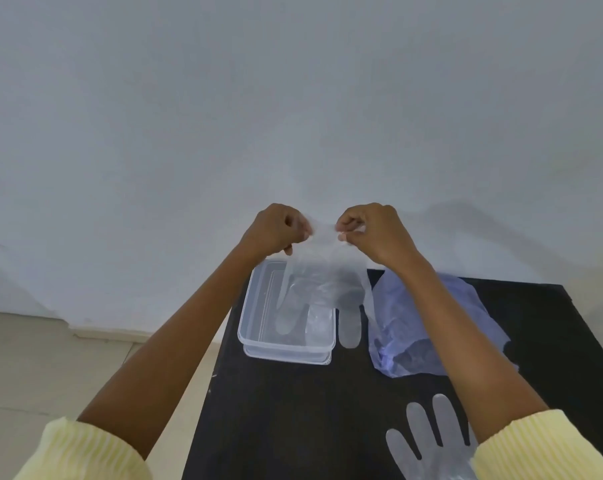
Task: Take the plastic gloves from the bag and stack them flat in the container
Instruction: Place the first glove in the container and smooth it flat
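Both hands pinch one glove's cuff above the container.
Left hand (276,230) and right hand (372,233), each grip clamped on the thin clear plastic glove (322,282); its fingers hang over, perhaps into, the clear rectangular plastic container (286,351) on the black table (293,410).

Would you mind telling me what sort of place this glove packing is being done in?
Probably a plain indoor room, not a proper workshop: a small black table stands against a bare white wall, with beige floor tiles beside it. Nothing else in view narrows it further.
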